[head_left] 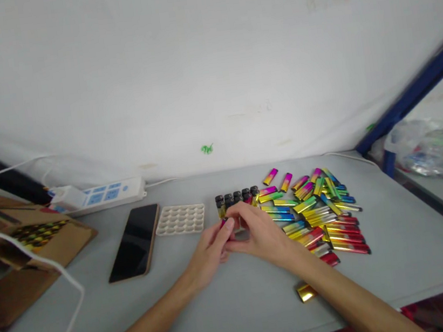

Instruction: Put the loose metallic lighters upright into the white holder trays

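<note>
My left hand (211, 248) is closed around a small magenta lighter (223, 222), most of it hidden by the fingers. Thumb and fingers of my right hand (257, 233) curl in from the other side and meet the same piece. Just behind the hands, several black-topped lighters (237, 195) stand upright in rows, their lower parts partly covered by my right hand. Shiny two-colour metallic lighter cases (313, 214) lie in a loose pile to the right. One gold case (305, 292) lies apart, partly under my right forearm.
Left of the hands are a pale tray with round hollows (180, 219) and a black phone (136, 242). A power strip (105, 196) sits against the wall. An open cardboard box (64, 246) and a white cable (66, 273) occupy the far left. Plastic bags (426, 144) lie beyond the blue frame.
</note>
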{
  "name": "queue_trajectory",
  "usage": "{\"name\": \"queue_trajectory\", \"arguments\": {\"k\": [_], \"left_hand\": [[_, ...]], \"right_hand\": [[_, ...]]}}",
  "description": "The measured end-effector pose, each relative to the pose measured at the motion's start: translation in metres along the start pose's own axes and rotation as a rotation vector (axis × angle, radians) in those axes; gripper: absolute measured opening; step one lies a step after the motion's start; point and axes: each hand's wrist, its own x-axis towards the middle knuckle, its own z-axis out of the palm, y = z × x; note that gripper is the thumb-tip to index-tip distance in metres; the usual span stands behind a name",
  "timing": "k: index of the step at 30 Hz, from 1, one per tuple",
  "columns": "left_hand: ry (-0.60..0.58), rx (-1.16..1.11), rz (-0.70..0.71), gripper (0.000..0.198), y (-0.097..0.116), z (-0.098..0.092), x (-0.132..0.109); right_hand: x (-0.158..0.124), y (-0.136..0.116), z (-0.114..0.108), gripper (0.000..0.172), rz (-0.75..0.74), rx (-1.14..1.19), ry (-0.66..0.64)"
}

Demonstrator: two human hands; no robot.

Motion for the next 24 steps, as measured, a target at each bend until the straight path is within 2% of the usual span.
{"name": "queue_trajectory", "arguments": {"k": [2, 3, 6, 11, 15, 18, 20, 21, 24], "left_hand": [[0.052, 0.114, 0.03, 0.061, 0.0, -0.005, 0.001], [0.079, 0.181, 0.054, 0.061, 0.0, -0.008, 0.001], [0.135, 0.345, 0.102, 0.061, -0.001, -0.016, 0.003], [0.17, 0.483, 0.127, 0.056, 0.0, -0.022, 0.005], [0.175, 0.535, 0.122, 0.049, 0.001, -0.022, 0.007], [0.202, 0.555, 0.126, 0.046, 0.001, -0.021, 0.007], [0.218, 0.561, 0.128, 0.046, 0.003, -0.021, 0.008], [0.223, 0.565, 0.132, 0.048, 0.004, -0.021, 0.008], [0.236, 0.589, 0.175, 0.05, 0.006, -0.021, 0.007]], "right_hand": [[-0.001, 0.002, -0.009, 0.051, 0.03, 0.027, -0.054], [-0.001, 0.003, -0.015, 0.051, 0.045, 0.026, -0.06], [-0.002, 0.013, -0.035, 0.031, 0.101, -0.059, 0.02], [-0.002, 0.037, -0.062, 0.03, 0.14, -0.273, 0.209], [-0.002, 0.05, -0.068, 0.03, 0.145, -0.308, 0.267], [-0.002, 0.055, -0.065, 0.031, 0.12, -0.276, 0.234], [-0.004, 0.057, -0.062, 0.039, 0.103, -0.245, 0.162], [-0.006, 0.058, -0.06, 0.049, 0.099, -0.227, 0.109], [-0.009, 0.062, -0.054, 0.092, 0.114, -0.165, -0.051]]}}
